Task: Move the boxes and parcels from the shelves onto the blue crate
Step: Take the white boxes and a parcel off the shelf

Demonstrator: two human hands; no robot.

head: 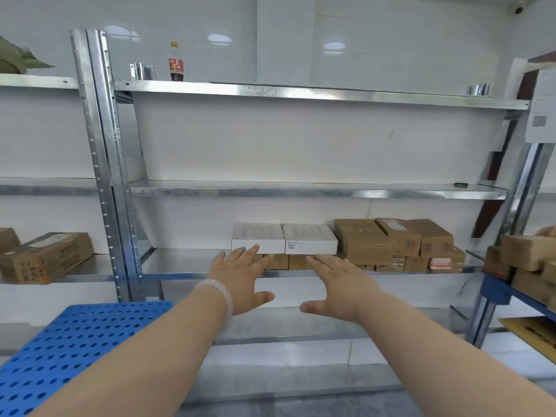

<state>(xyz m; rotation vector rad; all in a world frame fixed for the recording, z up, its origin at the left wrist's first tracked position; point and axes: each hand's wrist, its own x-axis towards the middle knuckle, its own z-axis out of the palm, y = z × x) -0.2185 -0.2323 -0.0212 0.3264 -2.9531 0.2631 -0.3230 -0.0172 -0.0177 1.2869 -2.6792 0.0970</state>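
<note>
At the lower left of the frame, the part of the blue crate (75,341) that shows carries no box or parcel, so the job looks to be at or near its start. Just past it, the left hand (240,275) and the right hand (340,284) reach forward side by side. Both have fingers spread and straight and hold nothing, and their fingertips are near the front of the lowest shelf (180,263). In the middle of the frame, two white boxes (258,239) sit touching each other on a row of small brown boxes (276,261), and these are probably the next pick (the hands are lined up with them). Whether the fingertips already touch them cannot be told. To their right on the same shelf, a heap of brown cartons (391,242) waits, and another carton (45,255) lies on the neighbouring shelf at the left edge. Nearly all of the moving seems left to do. At the upper left, the top shelf holds only a bottle (176,61) and some small metal fittings.
</note>
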